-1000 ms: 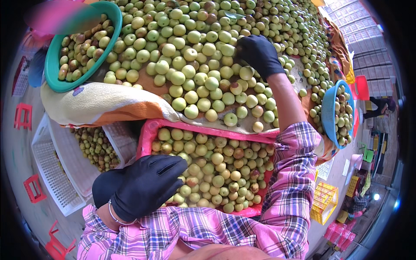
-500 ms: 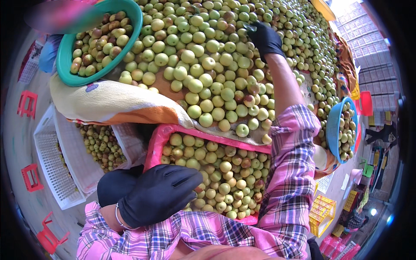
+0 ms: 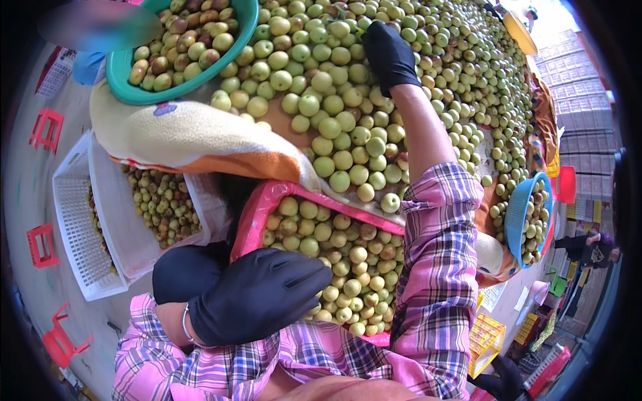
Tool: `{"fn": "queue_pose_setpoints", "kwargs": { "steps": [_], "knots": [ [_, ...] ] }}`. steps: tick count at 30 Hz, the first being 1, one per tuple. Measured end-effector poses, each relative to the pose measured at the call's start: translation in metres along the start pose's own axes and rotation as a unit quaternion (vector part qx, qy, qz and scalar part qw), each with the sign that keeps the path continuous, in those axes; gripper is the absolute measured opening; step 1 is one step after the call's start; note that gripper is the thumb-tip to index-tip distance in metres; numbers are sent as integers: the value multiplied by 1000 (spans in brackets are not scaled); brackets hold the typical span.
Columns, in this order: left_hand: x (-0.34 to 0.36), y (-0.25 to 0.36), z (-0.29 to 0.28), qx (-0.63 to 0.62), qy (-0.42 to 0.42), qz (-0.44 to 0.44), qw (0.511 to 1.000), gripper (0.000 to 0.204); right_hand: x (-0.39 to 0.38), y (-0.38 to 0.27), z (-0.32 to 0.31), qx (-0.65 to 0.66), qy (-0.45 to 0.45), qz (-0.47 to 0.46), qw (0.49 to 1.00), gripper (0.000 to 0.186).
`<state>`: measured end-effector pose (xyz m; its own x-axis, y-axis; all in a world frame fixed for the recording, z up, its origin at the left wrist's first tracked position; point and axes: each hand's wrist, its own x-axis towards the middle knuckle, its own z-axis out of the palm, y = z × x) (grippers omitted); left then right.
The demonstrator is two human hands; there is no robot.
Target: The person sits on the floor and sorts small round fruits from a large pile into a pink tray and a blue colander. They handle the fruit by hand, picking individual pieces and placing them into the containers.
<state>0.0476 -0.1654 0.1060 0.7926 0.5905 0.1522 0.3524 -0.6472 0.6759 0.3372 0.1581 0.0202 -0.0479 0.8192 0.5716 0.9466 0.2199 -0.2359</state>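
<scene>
A wide heap of round green fruits (image 3: pixel 331 127), some blushed brown and looking like jujubes, covers the table before me. My right hand (image 3: pixel 390 59), in a black glove, reaches far into the heap. Its fingers are curled, and the back of the hand hides whatever they hold. My left hand (image 3: pixel 261 294), also black-gloved, lies loosely near my knee with its fingers flat and close together, holding nothing that I can see. It covers the near left part of a pink-rimmed crate (image 3: pixel 249 224), where more of these fruits lie.
A green basin (image 3: pixel 118 83) of browner fruits stands at the far left, a blue basket (image 3: pixel 513 214) of fruits at the right. A rolled towel (image 3: pixel 194 137) edges the table. White crates (image 3: pixel 124 227), red stools (image 3: pixel 43 246) and a yellow crate (image 3: pixel 486 342) stand on the floor.
My right hand has shifted left over the heap, its fingers now more curled and turned from view. The whole view has swung slightly. My left hand keeps its place near my knee.
</scene>
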Motion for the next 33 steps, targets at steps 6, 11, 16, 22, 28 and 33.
{"fn": "queue_pose_setpoints", "kwargs": {
  "steps": [6,11,16,22,28,33],
  "knots": [
    [-8,0,-1,-2,31,18,999,42,-5,15,-14,123,-171,73,975,29],
    [-14,1,-3,14,35,39,999,40,18,9,-24,116,-332,120,928,27],
    [-18,-2,-8,14,34,54,998,41,23,-5,-27,-20,-383,114,916,30],
    [-22,-5,-11,14,22,54,998,41,4,-10,-29,-115,-329,30,937,34],
    [-27,-11,1,38,42,34,998,36,-18,-46,-98,262,-293,112,913,37],
    [-29,-22,20,-7,74,46,996,28,-87,-150,-134,309,-378,29,872,47]
  ]
}}
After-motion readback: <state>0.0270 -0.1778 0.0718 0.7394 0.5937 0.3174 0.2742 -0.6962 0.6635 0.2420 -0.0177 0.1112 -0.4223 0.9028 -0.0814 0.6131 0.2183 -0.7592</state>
